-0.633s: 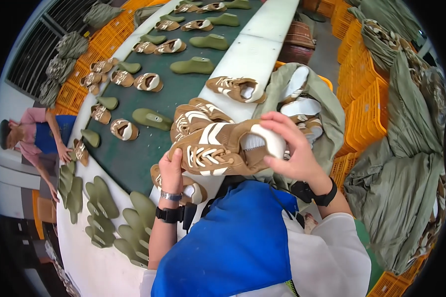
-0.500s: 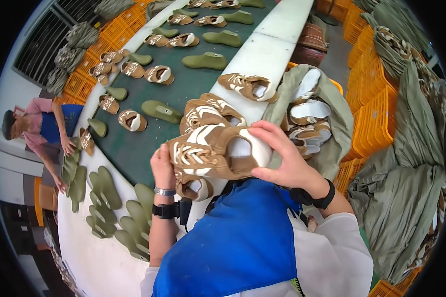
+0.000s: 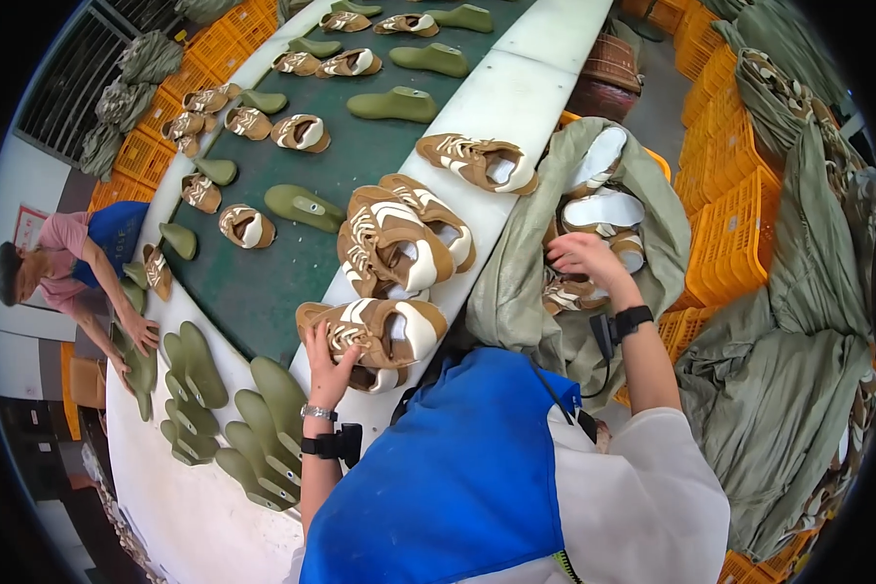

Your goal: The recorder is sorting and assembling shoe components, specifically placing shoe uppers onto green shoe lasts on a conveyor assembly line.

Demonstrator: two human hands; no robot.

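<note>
My left hand (image 3: 331, 368) grips the toe end of a brown-and-white sneaker (image 3: 421, 329), which rests on top of another sneaker on the white table edge. Just beyond it stand more of the same sneakers (image 3: 372, 234), close together, and a further one (image 3: 479, 162) lies farther along the edge. My right hand (image 3: 584, 258) is open, with nothing in it, over a green cloth-lined crate (image 3: 516, 263) to the right. Inside that lining lie several sneakers, some showing white soles (image 3: 603, 212). Whether my right fingertips touch a shoe I cannot tell.
A green belt (image 3: 302, 248) carries rows of sneakers and green shoe lasts (image 3: 392, 104). More lasts (image 3: 263, 428) are clustered on the white table at left. There, a co-worker's hands (image 3: 138, 336) touch lasts. Orange crates (image 3: 730, 243) and draped green cloth (image 3: 788, 409) line the right.
The sneaker I held in both hands has come down onto the stack, left hand still on it. My right hand has let go and moved right, over the lined crate. The belt's items shifted slightly.
</note>
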